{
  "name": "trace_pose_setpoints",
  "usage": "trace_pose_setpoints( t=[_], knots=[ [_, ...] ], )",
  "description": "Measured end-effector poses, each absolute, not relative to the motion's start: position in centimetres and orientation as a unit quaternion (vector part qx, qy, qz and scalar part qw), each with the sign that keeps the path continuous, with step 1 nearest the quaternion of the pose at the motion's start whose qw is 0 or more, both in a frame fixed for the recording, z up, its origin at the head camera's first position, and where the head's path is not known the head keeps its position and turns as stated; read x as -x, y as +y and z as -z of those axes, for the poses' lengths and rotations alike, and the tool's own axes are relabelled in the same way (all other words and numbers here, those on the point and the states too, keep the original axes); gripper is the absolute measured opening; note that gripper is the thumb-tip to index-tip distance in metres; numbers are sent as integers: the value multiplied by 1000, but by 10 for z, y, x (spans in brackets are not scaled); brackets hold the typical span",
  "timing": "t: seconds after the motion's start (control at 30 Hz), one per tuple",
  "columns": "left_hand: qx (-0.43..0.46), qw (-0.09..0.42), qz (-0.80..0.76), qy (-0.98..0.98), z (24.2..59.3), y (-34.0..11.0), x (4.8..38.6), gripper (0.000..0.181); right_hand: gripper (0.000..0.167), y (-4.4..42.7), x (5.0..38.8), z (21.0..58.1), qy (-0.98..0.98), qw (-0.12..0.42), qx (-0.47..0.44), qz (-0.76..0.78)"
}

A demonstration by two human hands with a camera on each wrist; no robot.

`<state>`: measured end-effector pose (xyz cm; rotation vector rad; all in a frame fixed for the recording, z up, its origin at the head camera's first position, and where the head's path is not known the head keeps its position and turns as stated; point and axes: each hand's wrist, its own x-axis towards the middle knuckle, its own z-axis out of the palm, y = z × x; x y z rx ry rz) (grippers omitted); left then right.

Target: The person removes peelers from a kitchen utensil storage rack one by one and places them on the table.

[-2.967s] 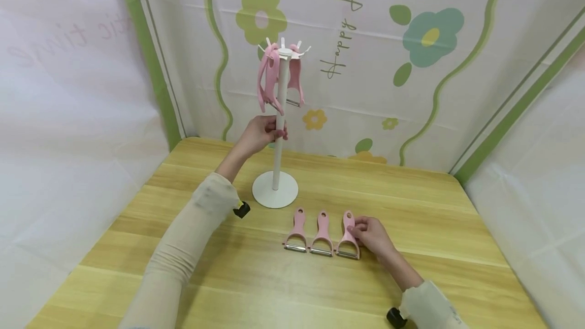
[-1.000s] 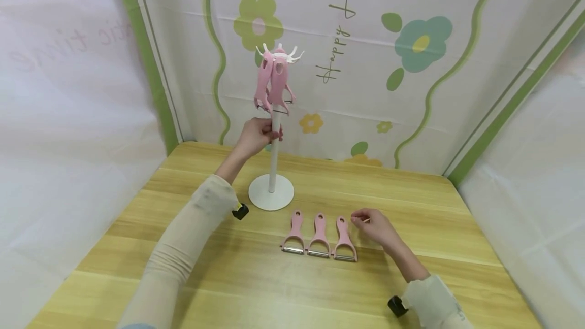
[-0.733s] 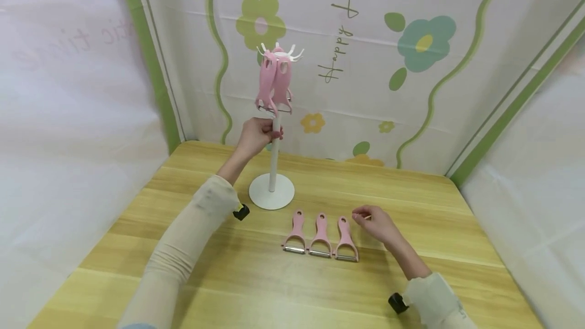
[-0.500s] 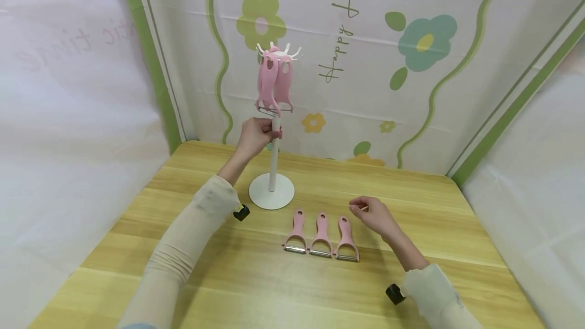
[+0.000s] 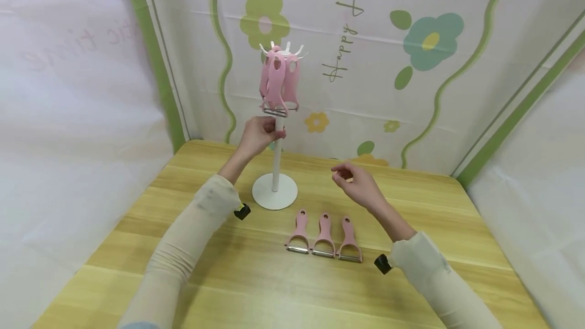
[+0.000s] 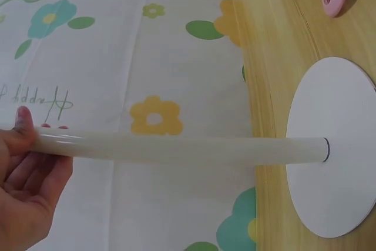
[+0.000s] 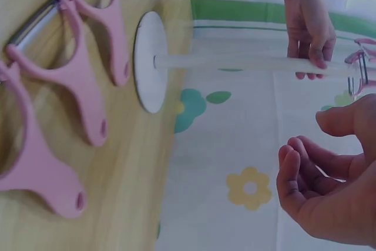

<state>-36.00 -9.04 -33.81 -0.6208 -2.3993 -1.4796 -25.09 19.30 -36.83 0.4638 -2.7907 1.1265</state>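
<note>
My left hand point(image 5: 257, 137) pinches the white pole point(image 5: 276, 163) of an upright stand below its top hooks; the left wrist view shows the thumb and fingers round the pole point(image 6: 176, 149). Several pink peelers point(image 5: 276, 80) hang from the hooks, overlapping one another. My right hand point(image 5: 358, 185) is raised right of the stand, fingers loosely bent and apart from the thumb, touching nothing. In the right wrist view that hand point(image 7: 335, 180) holds nothing. Three pink peelers lie in a row on the table: left point(image 5: 301, 224), middle point(image 5: 325, 226) and right point(image 5: 348, 230).
The stand's round white base point(image 5: 262, 198) rests on the wooden table point(image 5: 247, 278), behind the row of peelers. A printed cloth point(image 5: 361, 90) with flowers hangs behind the table's back edge, and pale cloth walls point(image 5: 82, 116) stand at the sides.
The stand's top has turned, carrying the hanging peelers round to the front left. My right hand has left the right-hand lying peeler and moved up and toward the stand. My left hand keeps hold of the pole.
</note>
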Motion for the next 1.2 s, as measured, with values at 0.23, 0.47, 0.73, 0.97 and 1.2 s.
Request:
trace_pose_setpoints(
  t=[0.23,0.47,0.73,0.97,1.2],
  knots=[
    [259,94,499,-822,336,-87,363,11,28,165,264,335,-880,82,-189,-427],
    [268,94,458,-842,334,-87,360,7,26,143,273,310,-842,130,-197,-486],
    [258,80,446,-854,334,-90,363,8,33,121,290,281,-804,177,-187,-537],
    [256,73,455,-850,331,-92,362,7,36,98,303,248,-785,175,-192,-562],
    [257,66,466,-844,334,-94,365,7,45,79,311,230,-760,144,-198,-602]
  ],
)
